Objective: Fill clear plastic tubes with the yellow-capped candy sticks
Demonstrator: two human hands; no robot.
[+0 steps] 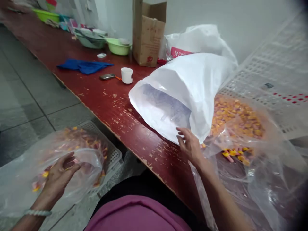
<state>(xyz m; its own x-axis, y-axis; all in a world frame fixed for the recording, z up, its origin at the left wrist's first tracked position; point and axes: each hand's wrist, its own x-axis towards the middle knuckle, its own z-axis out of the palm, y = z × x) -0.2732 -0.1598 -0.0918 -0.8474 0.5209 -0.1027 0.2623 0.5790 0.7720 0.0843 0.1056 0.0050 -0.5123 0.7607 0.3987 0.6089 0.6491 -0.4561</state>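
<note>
My left hand hovers over a clear plastic bag at the lower left, its fingers curved and thumb apart, holding nothing visible. Small yellow-and-pink pieces lie in that bag, which rests on a pale perforated crate near the floor. At the table's edge, my right hand has its fingers loosely bent and apart at the lower rim of a large white sack. The sack lies on its side, mouth facing me. Whether my fingertips touch its rim, I cannot tell.
More yellow-and-pink pieces lie at the right under clear plastic sheeting, before a tilted white basket. Along the worn red table stand a white cup, a phone-like device, blue cloth, a cardboard box and several basins.
</note>
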